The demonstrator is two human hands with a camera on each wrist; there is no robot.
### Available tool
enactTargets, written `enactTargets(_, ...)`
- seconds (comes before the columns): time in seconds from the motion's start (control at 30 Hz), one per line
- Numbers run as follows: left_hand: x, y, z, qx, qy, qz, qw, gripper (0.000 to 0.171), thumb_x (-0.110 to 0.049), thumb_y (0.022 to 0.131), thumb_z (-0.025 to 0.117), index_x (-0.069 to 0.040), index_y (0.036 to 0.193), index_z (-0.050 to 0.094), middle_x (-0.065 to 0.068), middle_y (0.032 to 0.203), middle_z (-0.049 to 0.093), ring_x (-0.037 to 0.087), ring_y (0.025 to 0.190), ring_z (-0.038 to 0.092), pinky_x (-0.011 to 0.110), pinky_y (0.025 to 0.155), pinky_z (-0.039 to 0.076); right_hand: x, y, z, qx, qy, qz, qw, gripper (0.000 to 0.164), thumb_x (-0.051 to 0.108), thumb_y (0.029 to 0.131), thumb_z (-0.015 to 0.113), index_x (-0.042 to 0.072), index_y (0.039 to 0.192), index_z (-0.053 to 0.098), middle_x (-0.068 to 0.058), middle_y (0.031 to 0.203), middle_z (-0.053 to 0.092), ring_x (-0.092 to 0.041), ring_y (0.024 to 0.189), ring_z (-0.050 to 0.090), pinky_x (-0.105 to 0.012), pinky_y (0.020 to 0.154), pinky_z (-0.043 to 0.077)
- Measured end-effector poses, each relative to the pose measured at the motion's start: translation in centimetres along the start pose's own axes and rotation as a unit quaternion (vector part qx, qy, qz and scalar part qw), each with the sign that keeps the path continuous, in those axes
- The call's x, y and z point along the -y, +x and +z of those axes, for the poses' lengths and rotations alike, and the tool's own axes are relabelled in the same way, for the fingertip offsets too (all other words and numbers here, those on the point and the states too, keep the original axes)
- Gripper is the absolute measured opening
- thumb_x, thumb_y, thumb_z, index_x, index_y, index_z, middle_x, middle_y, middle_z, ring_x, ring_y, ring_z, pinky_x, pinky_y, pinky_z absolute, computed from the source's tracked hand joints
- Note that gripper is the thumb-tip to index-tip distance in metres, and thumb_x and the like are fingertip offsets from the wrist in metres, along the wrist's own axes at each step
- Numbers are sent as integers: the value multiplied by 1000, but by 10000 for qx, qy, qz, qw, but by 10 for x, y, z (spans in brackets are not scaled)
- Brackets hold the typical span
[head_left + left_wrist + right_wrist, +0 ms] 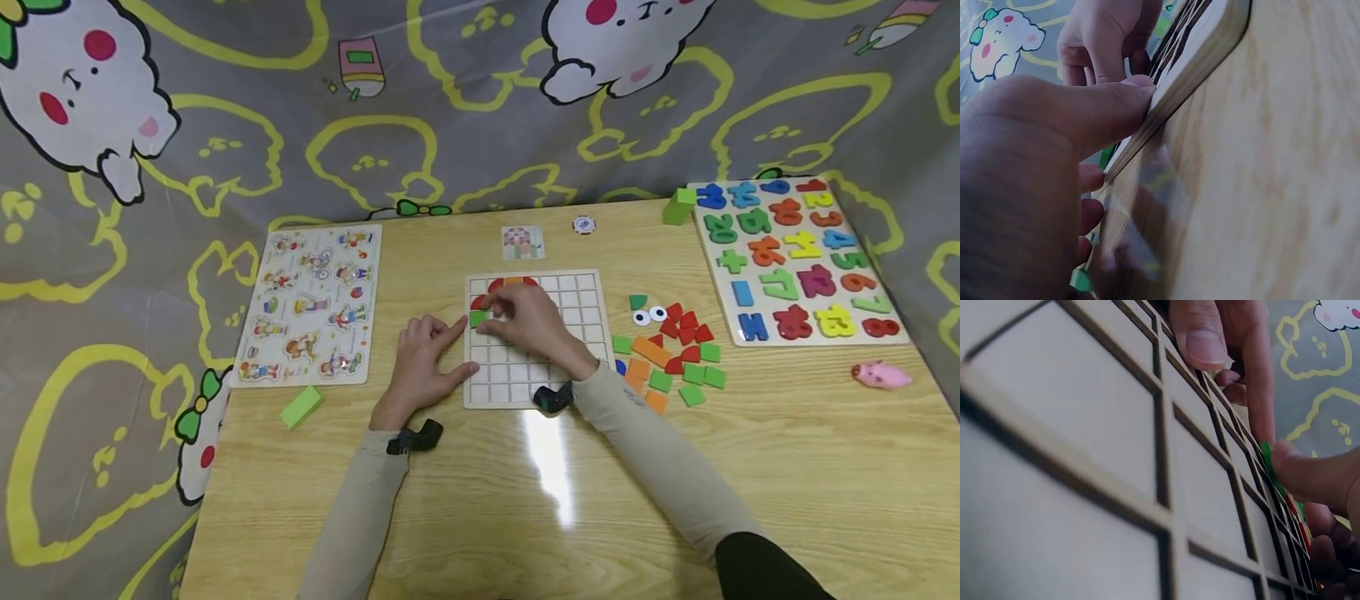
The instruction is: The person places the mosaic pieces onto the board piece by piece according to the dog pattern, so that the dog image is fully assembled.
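Note:
A white grid board [534, 379] with wooden lines lies mid-table. Along its upper left are red curved pieces [477, 302] and an orange piece [513, 280]. My right hand [528, 321] reaches over the board and pinches a green square tile [477, 318] at the left-hand column; in the right wrist view the thumb touches this green tile [1266, 451]. At the board's left edge, my left hand [423, 367] is spread, its thumb resting on the rim [1175, 87] and its index fingertip close to the green tile.
Right of the board lie loose green squares [693, 395], orange pieces [652, 351], red pieces [686, 321] and googly eyes [649, 316]. A pattern card [522, 242] and a round chip [583, 225] lie behind. Puzzle boards [251, 333] [708, 275], green blocks [302, 407] [679, 207] and a pink pig [883, 375] flank.

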State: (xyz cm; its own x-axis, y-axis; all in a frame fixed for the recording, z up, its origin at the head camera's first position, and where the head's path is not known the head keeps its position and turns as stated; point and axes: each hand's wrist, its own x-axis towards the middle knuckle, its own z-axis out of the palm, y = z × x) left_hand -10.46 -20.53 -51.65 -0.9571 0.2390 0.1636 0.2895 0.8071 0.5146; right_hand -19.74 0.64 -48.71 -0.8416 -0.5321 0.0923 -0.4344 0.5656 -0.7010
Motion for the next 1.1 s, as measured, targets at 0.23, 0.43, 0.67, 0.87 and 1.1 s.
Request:
enactTargets(0.23,-3,3,-1,15,51,-20,10000,74,-56,84,69,-23,147,49,4,111,46,23,97,37,40,84,28,0,-1,-2,16,31,56,10000,20,30,84,79,14,96,75,5,74,62,-13,62,54,-31,61,42)
enactTargets(0.43,-7,5,1,24,-57,58,10000,74,-55,84,69,-22,147,49,6,110,46,24,95,36,41,83,28,2,-4,-8,-28,3,278,9996,17,27,82,80,13,91,75,4,71,60,-14,60,51,-31,60,40)
enactTargets(0.67,-8,5,4,-3,9,45,10000,73,-55,84,69,-22,147,50,5,110,47,23,95,36,40,84,28,1,-7,-12,-4,213,221,9995,21,23,82,80,10,97,74,3,75,62,-14,64,55,-31,63,43)
enactTargets(0.87,-9,2,5,36,-3,-21,10000,74,-57,84,69,-23,147,50,5,113,48,24,97,37,40,84,29,-13,-18,-41,214,505,11,9985,25,23,83,80,9,103,73,1,81,64,-14,69,58,-30,65,47)
enactTargets(1.1,-6,-1,1,5,-40,-60,10000,74,-55,83,70,-23,146,50,6,113,48,24,98,38,42,86,29,-53,-55,-116,-203,-248,492,9983,21,18,83,81,9,102,75,-1,83,66,-17,75,56,-34,70,45)
